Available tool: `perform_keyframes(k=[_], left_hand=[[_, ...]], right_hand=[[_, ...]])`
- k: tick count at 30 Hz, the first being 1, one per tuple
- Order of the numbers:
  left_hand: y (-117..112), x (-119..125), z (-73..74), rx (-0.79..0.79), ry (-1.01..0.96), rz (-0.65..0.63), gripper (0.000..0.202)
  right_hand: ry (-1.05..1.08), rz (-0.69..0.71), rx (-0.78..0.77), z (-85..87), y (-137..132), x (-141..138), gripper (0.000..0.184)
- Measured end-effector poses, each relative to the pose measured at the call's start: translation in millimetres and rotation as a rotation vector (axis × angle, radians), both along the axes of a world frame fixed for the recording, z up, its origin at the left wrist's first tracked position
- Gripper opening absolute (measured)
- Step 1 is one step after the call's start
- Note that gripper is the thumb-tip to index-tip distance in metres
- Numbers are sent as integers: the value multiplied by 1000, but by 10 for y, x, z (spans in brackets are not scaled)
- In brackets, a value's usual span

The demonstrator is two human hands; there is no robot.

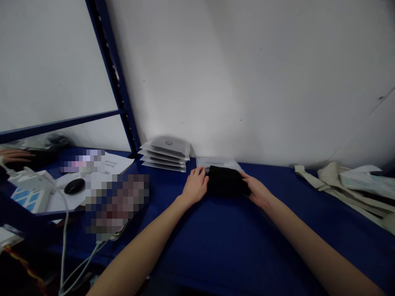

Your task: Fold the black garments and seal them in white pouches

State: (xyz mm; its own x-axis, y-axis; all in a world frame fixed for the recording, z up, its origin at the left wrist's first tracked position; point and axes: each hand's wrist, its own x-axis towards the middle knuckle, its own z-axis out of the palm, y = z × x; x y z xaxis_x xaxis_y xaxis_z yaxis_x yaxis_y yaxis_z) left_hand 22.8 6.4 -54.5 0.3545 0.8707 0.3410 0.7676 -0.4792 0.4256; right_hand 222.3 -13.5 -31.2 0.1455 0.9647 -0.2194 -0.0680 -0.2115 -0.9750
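A folded black cloth (227, 181) rests on the blue table in front of me; what kind of garment it is does not show. My left hand (195, 186) is at its left edge, fingers bent against the cloth. At the opposite edge my right hand (258, 192) grips the fold, its remaining fingers partly hidden. Just behind the cloth lies a frosted plastic bag (220, 161) with grey print, partly covered by it. To the left stands a stack of several similar bags (165, 153) with dark contents.
Beige straps and fabric (333, 179) lie at the right beside a clear plastic wrapper (368, 181). At left are a blurred-out object (120, 205), a black computer mouse (74, 186), papers (117, 162), a power strip (33, 193) and cables. Another person's hand (15, 156) shows at far left.
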Motion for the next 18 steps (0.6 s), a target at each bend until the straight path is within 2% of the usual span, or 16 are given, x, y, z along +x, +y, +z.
perform_keyframes(k=[2,4,8,11,14,16,18], left_hand=[[-1,7,-2,7,9,-6,39],[-5,8,2,-3,6,-15,40],[-28,2,23,-36,0,-27,42],[-44,4,31,-35,21,-30,43],[-49,9,24,-28,46,-31,44],[-46,11,17,-21,62,-28,44],[-43,9,11,-15,79,-28,43]], right_hand=[[-62,-43,31,-49,33,9,66],[-217,-63,95,-110,75,28,60],[-777,-126,216,-182,97,48,43],[-1080,-181,287,-130,7,4,40],[-1251,-238,497,-19,-107,-86,39],[-1305,-135,667,30,-159,-169,39],[-1341,97,745,18,-188,-263,40]])
